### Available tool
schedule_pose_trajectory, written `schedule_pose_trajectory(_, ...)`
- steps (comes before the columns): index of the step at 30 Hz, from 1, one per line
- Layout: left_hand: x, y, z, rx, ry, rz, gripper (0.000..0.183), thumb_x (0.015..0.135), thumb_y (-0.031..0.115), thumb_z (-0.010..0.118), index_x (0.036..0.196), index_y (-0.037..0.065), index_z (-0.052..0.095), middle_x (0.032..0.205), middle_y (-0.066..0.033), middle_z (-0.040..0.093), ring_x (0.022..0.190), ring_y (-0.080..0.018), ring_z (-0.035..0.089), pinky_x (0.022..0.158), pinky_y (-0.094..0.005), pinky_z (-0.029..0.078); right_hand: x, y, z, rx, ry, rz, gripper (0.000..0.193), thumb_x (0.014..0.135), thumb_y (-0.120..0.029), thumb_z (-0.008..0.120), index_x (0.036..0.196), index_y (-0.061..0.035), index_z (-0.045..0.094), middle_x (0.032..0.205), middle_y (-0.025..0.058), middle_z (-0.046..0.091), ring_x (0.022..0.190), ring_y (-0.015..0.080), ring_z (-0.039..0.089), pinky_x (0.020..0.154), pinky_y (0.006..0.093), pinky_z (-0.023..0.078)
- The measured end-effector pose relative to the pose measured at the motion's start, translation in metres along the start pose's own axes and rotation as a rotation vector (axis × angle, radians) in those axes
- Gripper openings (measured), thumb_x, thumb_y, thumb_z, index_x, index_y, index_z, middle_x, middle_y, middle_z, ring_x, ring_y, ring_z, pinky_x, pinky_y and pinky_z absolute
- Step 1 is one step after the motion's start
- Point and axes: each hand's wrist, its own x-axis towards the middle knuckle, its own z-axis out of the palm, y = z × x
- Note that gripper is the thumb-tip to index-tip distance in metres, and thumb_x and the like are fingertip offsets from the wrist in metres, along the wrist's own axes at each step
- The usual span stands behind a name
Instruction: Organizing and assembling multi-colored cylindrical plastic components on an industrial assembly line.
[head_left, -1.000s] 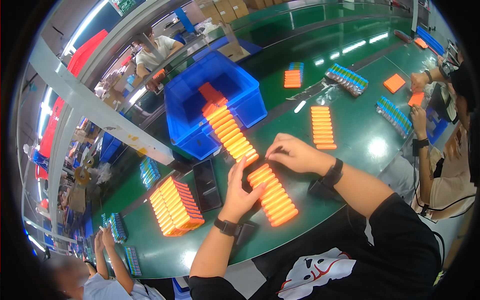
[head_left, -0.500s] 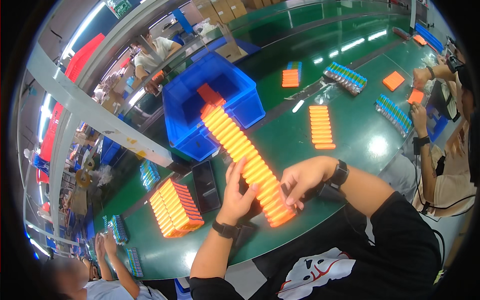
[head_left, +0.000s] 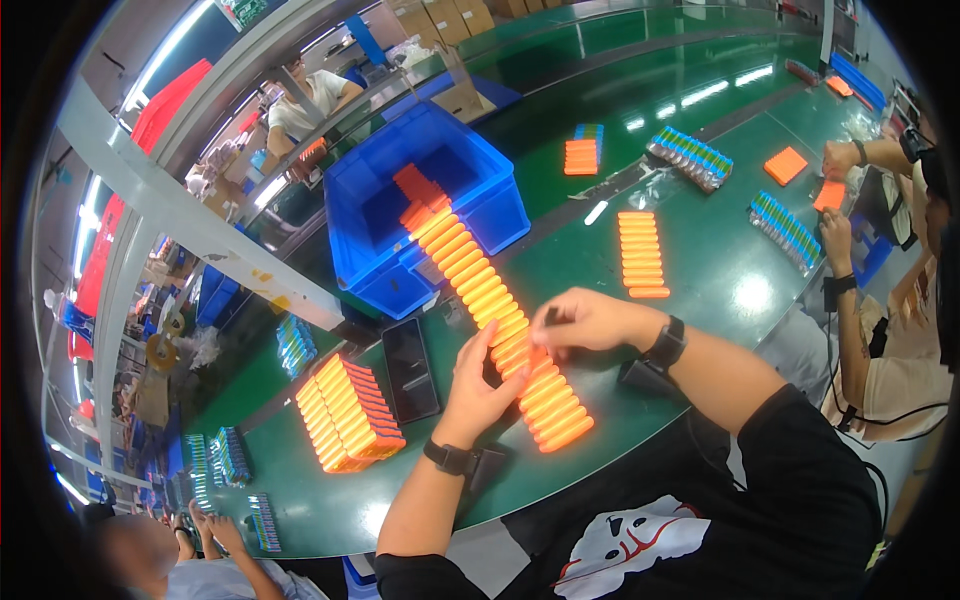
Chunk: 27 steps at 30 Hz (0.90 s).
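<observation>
A long ribbed strip of bright orange tubes (head_left: 470, 275) slants from inside a blue plastic bin (head_left: 495, 180) down across the table toward me. My left hand (head_left: 473, 392) grips its left side, thumb and fingers resting apart along the edge. Above the strip's right side, my right hand (head_left: 585, 325) is closed, its fingertips pinched together and touching the tubes around the middle. Whatever lies between those fingertips is hidden. The strip's near end rests by the table's front edge.
Left of me are a stacked block of orange tubes (head_left: 345, 415) and a black phone (head_left: 410, 370). A shorter orange strip (head_left: 642, 255) and blue-green cell packs (head_left: 690, 155) lie to the right. A white post (head_left: 220, 255) crosses the left. Co-workers sit on both sides.
My right hand has moved up and left, from the strip's near end to its middle. My left hand stays about in place. The co-worker's hands at lower left have lowered.
</observation>
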Motion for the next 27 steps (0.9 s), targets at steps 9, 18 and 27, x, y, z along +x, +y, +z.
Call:
schedule_pose_trajectory(9, -0.001, 0.008, -0.003, 0.138, 0.024, 0.112, 0.083, 0.077, 0.022, 0.078, 0.146, -0.001, 0.037, 0.138, -0.0192, 0.048, 0.133, -0.0342, 0.038, 0.111, -0.0433, 0.031, 0.013, 0.000, 0.022, -0.610, 0.227, -0.300, 0.017, 0.091, -0.016, 0.066, 0.106, -0.0087, 0.070, 0.092, 0.0094, 0.060, 0.088, 0.0241, 0.059, 0.079, 0.0335, 0.048)
schedule_pose_trajectory(18, -0.001, 0.002, -0.001, 0.086, 0.007, 0.091, 0.087, 0.077, 0.022, 0.078, 0.149, 0.001, 0.033, 0.142, -0.0199, 0.045, 0.136, -0.0343, 0.035, 0.112, -0.0427, 0.031, 0.003, -0.007, 0.009, -0.331, 0.287, -0.309, 0.015, 0.092, -0.011, 0.064, 0.104, -0.0059, 0.071, 0.095, 0.0092, 0.057, 0.086, 0.0228, 0.058, 0.079, 0.0307, 0.048)
schedule_pose_trajectory(27, 0.001, 0.000, -0.001, 0.031, -0.006, 0.114, 0.088, 0.078, 0.021, 0.077, 0.150, 0.001, 0.030, 0.145, -0.0215, 0.041, 0.140, -0.0348, 0.034, 0.114, -0.0426, 0.030, 0.009, -0.002, 0.012, -0.639, 0.213, -0.286, 0.016, 0.093, -0.014, 0.064, 0.105, -0.0071, 0.071, 0.093, 0.0104, 0.056, 0.089, 0.0244, 0.056, 0.080, 0.0326, 0.046)
